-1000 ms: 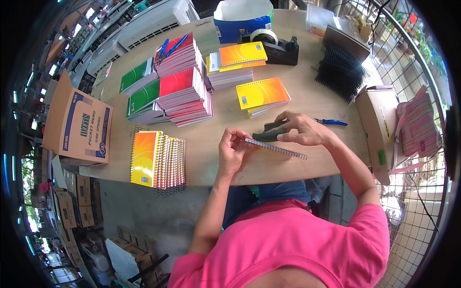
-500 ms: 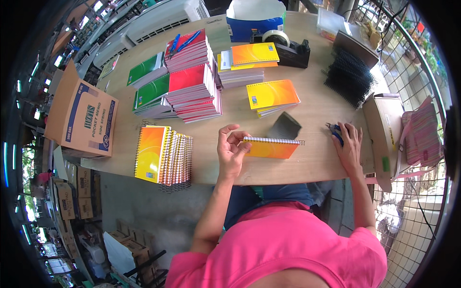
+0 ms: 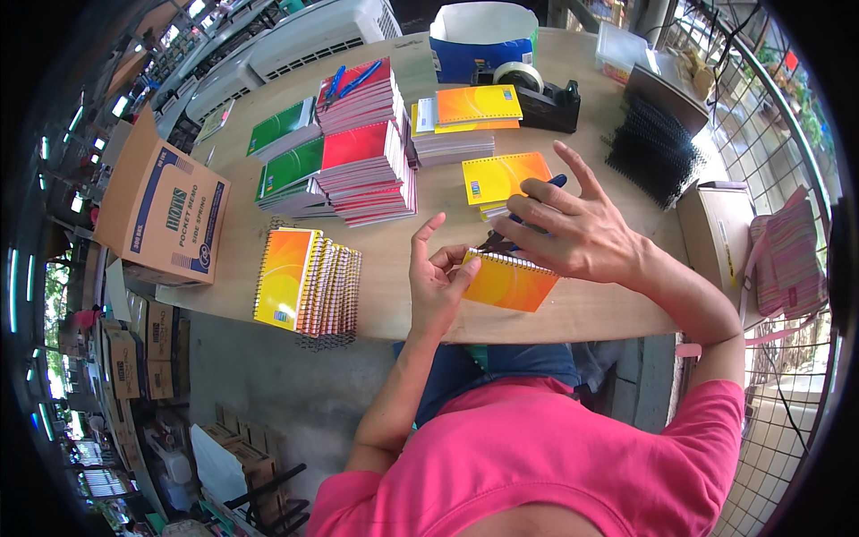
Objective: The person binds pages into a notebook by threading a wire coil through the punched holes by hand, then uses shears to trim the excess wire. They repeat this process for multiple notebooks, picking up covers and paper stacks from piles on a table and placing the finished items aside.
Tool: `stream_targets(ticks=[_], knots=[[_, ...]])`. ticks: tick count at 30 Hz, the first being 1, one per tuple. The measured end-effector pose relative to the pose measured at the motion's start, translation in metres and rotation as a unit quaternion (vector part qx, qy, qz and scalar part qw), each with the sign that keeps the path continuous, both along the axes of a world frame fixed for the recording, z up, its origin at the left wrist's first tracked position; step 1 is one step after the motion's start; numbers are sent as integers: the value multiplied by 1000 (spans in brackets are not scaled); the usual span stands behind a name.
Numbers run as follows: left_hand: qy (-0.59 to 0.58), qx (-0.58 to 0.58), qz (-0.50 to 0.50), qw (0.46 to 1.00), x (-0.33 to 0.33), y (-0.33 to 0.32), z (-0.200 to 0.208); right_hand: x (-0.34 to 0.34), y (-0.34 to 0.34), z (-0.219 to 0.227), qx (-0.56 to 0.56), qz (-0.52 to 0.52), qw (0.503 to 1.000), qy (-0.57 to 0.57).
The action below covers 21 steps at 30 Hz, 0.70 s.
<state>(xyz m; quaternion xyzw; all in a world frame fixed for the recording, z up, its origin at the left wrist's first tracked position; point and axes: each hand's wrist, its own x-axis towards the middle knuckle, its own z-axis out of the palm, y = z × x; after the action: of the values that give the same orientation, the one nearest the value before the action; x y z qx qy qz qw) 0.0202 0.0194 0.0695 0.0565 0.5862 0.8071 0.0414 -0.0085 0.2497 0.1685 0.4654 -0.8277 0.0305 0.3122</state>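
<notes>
Between my hands is a small yellow-orange notebook [image 3: 508, 286], held tilted with its spiral-bound edge upward. My left hand [image 3: 437, 291] pinches its left end between thumb and fingers, the index finger raised. From the right, my right hand [image 3: 586, 234] is closed round blue-handled pliers [image 3: 514, 218], one finger sticking up. The dark jaws are at the left end of the spiral; whether they grip the wire cannot be made out. Just beyond lies a short pile of yellow-orange pads [image 3: 506, 170]. To the left sits a row of spiral-bound notebooks [image 3: 288, 277].
Stacks of red pads [image 3: 353, 148] and green pads [image 3: 291, 170] stand at the back left, beside a cardboard box [image 3: 165, 206]. Farther back are a tape dispenser [image 3: 550, 107] and a blue box [image 3: 483, 58]. Black plastic coils [image 3: 653, 157] lie at the right.
My right hand has lifted the pliers off the table and brought them left to the notebook's spiral. The notebook has tipped, showing more of its cover.
</notes>
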Motion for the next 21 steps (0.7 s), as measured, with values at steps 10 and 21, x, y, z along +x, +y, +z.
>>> stream_targets(ticks=[10, 21], knots=[[-14, 4, -24, 1000, 2, -2, 3, -4, -5, 10, 60, 96, 991, 68], [-8, -9, -23, 1000, 5, 3, 16, 5, 4, 25, 62, 44, 997, 13]])
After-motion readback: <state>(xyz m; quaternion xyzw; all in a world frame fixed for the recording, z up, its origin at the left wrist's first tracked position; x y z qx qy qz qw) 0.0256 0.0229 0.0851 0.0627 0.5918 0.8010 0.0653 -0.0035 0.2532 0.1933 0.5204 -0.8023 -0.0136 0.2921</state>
